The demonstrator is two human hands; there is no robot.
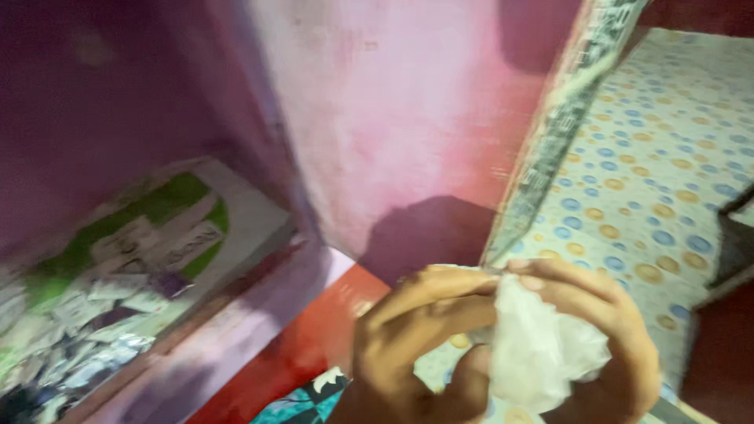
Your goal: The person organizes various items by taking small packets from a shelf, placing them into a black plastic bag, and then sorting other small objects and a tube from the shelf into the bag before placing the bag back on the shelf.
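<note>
I see a crumpled white wad, cloth or plastic I cannot tell, pinched between both hands low in my view. My right hand curls around its outer side, fingers closed over the top. My left hand is closed too, its fingertips meeting the right ones at the wad's upper edge.

Beyond the right hand lies a mattress with a dotted sheet of blue and orange circles; its patterned side edge runs diagonally up from just above my fingertips. Ahead of both hands stands a pink wall, with a free gap between it and the knuckles. Below the left hand is a red floor. Well out past the left hand, a shelf holds blurred packets and a green-and-white box, its front edge slanting toward the floor.
</note>
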